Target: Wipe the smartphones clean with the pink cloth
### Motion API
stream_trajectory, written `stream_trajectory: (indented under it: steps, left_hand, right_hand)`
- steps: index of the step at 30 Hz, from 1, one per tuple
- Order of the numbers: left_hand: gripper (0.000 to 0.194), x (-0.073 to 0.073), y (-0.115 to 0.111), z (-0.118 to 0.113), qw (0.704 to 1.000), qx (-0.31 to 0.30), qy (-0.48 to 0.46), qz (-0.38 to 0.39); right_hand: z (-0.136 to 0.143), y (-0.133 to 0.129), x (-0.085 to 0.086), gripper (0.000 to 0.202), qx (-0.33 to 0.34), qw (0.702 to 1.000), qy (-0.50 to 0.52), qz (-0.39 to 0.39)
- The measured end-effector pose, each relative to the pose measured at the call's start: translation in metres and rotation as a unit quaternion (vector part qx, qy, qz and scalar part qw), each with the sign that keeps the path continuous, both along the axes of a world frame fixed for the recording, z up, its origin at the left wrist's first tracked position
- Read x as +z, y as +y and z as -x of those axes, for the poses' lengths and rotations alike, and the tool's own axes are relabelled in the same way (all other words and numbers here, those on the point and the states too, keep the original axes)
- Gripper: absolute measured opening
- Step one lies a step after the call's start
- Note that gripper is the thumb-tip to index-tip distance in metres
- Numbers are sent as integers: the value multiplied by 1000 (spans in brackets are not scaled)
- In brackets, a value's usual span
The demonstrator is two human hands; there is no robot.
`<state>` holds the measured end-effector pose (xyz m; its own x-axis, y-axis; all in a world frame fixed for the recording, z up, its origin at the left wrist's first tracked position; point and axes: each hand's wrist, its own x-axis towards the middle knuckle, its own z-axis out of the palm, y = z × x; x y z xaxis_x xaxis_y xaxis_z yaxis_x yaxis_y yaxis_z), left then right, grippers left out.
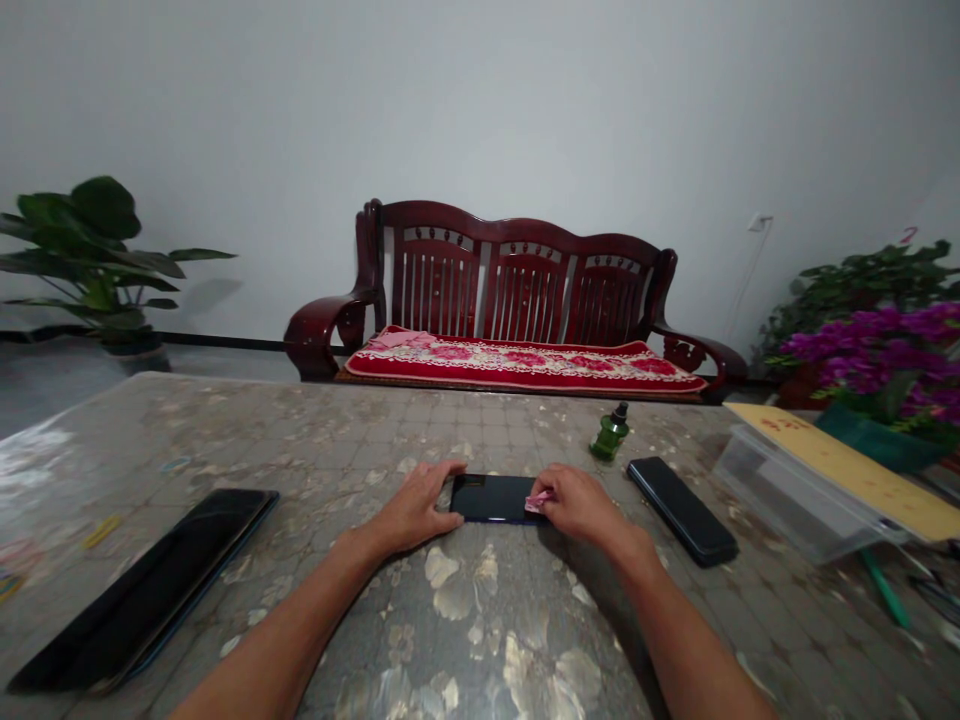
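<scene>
In the head camera's view, a person leans both bare hands over a phone point(491, 497) that lies flat, screen up, on a flower-patterned table point(382, 430). The left hand point(418, 508) braces the phone's left end, thumb at the near corner and a finger at the far one, pinching it between them. The right hand point(579, 502) closes its fingertips on a folded pink cloth point(537, 501), which meets the glass near the phone's right end.

The step in hand looks like a wipe of the screen, apparently partway, though how much glass is done cannot be told. The next move seems to call for a light, even stroke toward the left end, with the left hand pinning the phone so that it does not slide, and its thumb and finger giving way when the cloth reaches them.

A green bottle point(609, 436) stands upright beyond the right hand, near a dark case point(681, 510). A black tablet point(150, 590) lies well apart, left of the left forearm.
</scene>
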<state>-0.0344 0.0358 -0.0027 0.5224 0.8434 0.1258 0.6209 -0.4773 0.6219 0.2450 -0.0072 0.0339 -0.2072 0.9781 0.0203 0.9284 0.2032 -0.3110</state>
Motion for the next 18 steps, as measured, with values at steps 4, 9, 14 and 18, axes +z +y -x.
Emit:
stream_trajectory:
  steps: [4, 9, 14, 18]
  left_hand:
    - [63, 0, -1, 0, 1000, 6, -7, -4]
    - [63, 0, -1, -1, 1000, 1, -3, 0]
    - [63, -1, -1, -1, 1000, 6, -5, -4]
    - [62, 0, -2, -1, 1000, 4, -2, -8]
  right_hand:
    - [2, 0, 1, 17, -25, 999, -10, -17]
    - [13, -2, -1, 16, -56, 997, -32, -50]
    - [15, -3, 4, 11, -18, 999, -33, 8]
    - [16, -1, 5, 15, -60, 996, -56, -27]
